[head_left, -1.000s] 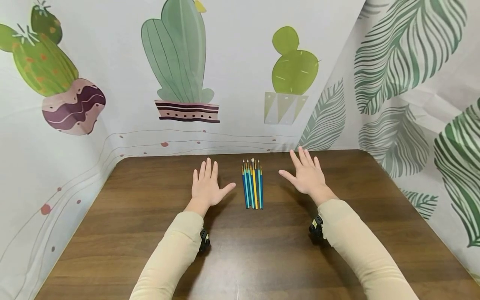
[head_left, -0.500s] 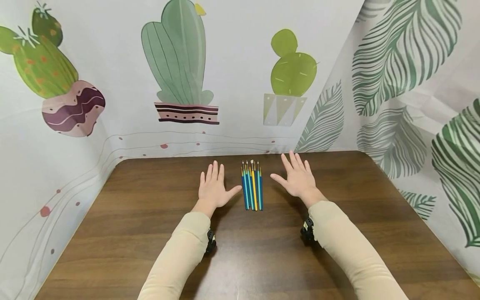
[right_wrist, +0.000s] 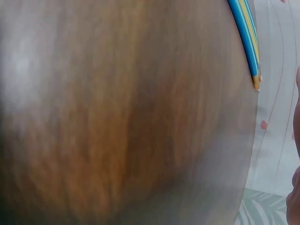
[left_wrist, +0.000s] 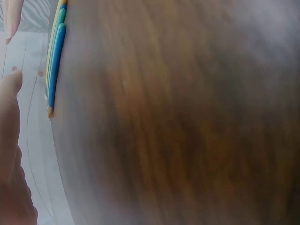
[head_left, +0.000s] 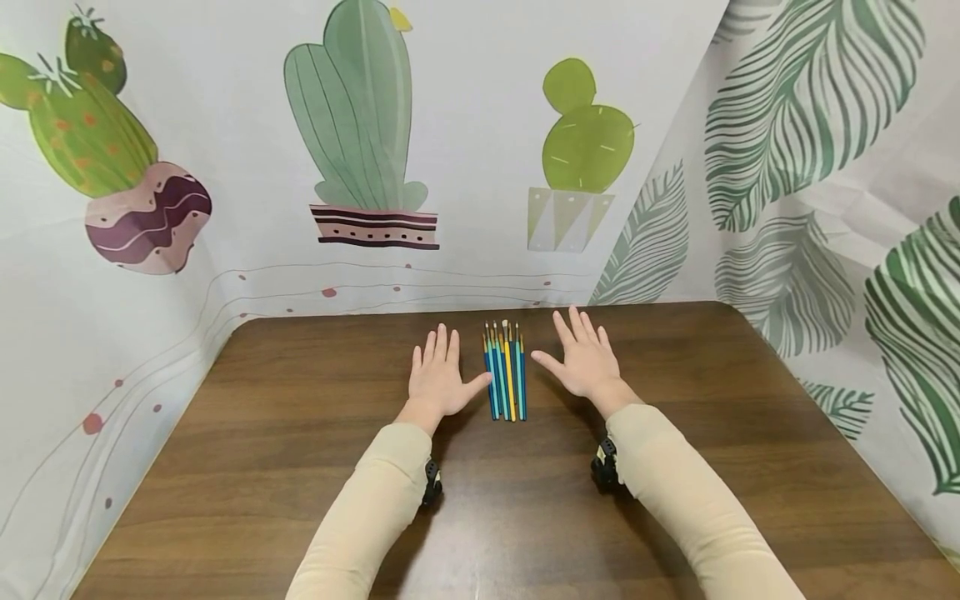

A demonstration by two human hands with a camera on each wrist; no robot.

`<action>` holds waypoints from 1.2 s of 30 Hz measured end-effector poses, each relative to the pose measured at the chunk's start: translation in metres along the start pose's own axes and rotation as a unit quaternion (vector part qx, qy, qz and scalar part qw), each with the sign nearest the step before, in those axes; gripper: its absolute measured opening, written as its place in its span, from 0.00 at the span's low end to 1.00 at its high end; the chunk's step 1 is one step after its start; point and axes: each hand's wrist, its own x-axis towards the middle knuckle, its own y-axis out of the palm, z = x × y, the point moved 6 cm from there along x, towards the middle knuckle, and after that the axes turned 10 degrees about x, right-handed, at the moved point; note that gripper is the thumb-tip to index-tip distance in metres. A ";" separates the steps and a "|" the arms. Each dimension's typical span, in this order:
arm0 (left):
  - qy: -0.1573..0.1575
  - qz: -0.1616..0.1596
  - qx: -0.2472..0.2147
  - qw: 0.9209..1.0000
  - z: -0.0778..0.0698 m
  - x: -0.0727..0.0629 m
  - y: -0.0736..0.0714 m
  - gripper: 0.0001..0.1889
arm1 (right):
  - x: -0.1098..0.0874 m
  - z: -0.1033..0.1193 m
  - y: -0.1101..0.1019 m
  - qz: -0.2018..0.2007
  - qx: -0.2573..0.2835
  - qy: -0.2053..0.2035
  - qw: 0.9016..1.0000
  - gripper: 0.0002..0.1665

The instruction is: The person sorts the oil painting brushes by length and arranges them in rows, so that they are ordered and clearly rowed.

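Several slim paintbrushes (head_left: pixel 505 379) with blue, teal and yellow handles lie side by side on the brown wooden table (head_left: pixel 300 467), bristles toward the far edge. To their left my left hand (head_left: pixel 437 379) is spread palm down, and its thumb tip overlaps the leftmost handle in the head view. On the other side my right hand (head_left: pixel 585 358) has its fingers spread too, the thumb pointing at the brushes with a small gap. Neither hand holds anything. The left wrist view shows the brushes (left_wrist: pixel 55 61) edge-on, and the right wrist view catches their bristle ends (right_wrist: pixel 248 42).
Behind the table hangs a pale cloth (head_left: pixel 480 167) printed with cacti and leaves, close to the far edge. A small black wrist camera (head_left: pixel 432 483) sits under the left sleeve, and another camera (head_left: pixel 604 467) under the right one.
Both hands have moved inward toward the brushes, the left hand going right and the right hand going left. The brushes stay in place.
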 end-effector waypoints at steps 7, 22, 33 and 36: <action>0.000 0.005 -0.012 1.000 -0.006 0.003 0.003 0.52 | 0.002 0.007 0.003 -0.009 0.058 0.000 0.998 0.49; 0.006 -0.017 -0.206 0.978 -0.017 0.008 0.009 0.40 | 0.000 0.018 0.006 -0.039 0.300 0.040 0.952 0.42; -0.060 -0.039 -0.396 0.915 -0.030 0.003 0.012 0.30 | -0.006 0.024 0.028 0.037 0.538 0.164 0.826 0.40; -0.082 -0.042 -0.443 0.892 -0.032 0.002 0.015 0.27 | -0.005 0.026 0.031 0.040 0.562 0.180 0.806 0.39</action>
